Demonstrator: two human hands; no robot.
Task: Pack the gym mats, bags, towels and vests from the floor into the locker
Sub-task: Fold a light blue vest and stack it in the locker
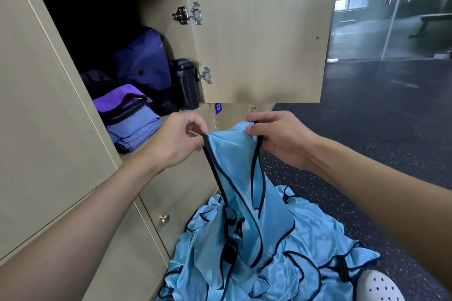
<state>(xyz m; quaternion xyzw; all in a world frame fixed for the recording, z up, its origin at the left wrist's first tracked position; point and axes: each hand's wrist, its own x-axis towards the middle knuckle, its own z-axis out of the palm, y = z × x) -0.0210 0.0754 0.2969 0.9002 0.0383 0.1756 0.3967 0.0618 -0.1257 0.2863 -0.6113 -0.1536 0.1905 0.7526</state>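
- Frame centre: pinching the blue vest by its top edge with left grip and right grip, both curled onto cloth, likely straightening it for folding.
- Lower frame: trailing into the vest pile on the floor, beside the open locker.

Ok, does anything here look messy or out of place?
Yes: the light blue vests lie in a crumpled heap on the floor, unfolded. The left hand and right hand pinch one vest by its top. Inside the open locker nothing looks odd.
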